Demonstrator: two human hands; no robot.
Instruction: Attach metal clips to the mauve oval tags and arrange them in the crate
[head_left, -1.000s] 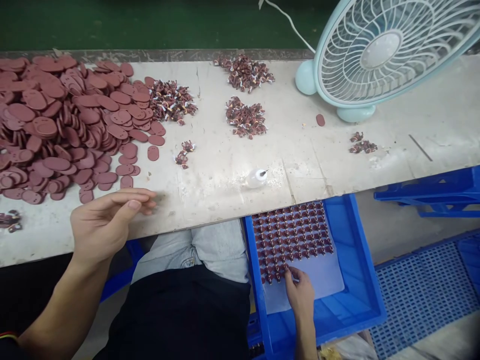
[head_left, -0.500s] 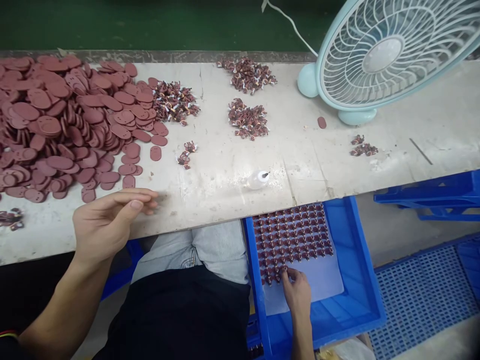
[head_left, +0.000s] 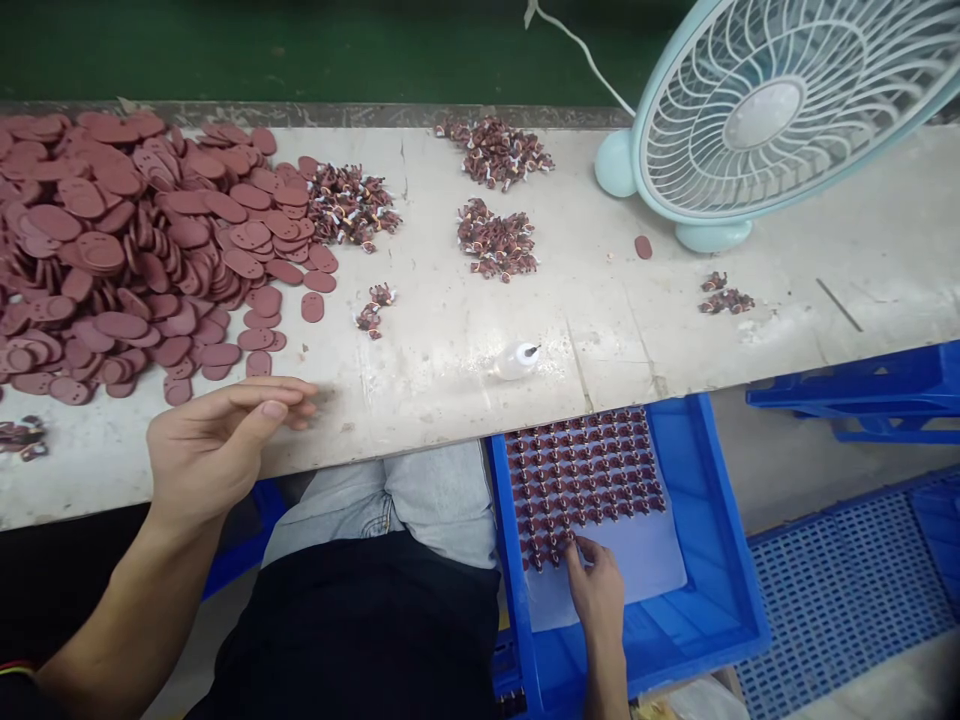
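Note:
My right hand (head_left: 596,585) reaches down into a blue crate (head_left: 720,540), its thumb and index finger closed around a small brown figurine (head_left: 570,536) at the end of a row. Many like figurines (head_left: 585,465) stand in rows on a white sheet (head_left: 645,570) in that crate. Over the table's front edge hovers my left hand (head_left: 214,450), its fingers loosely bent and the thumb apart from them, with nothing visible in it. Nearest to it lies a big heap of flat reddish-brown oval pieces (head_left: 120,250).
Piles of small brown figures (head_left: 499,240) lie on the white table (head_left: 420,380). A small clear bottle with a dark tip (head_left: 517,360) lies near the front edge. A pale blue fan (head_left: 765,110) stands at the right, with blue stools (head_left: 885,385) beyond the crate.
My right hand has shifted very slightly to the right at the same figurine. My left hand stays where it was.

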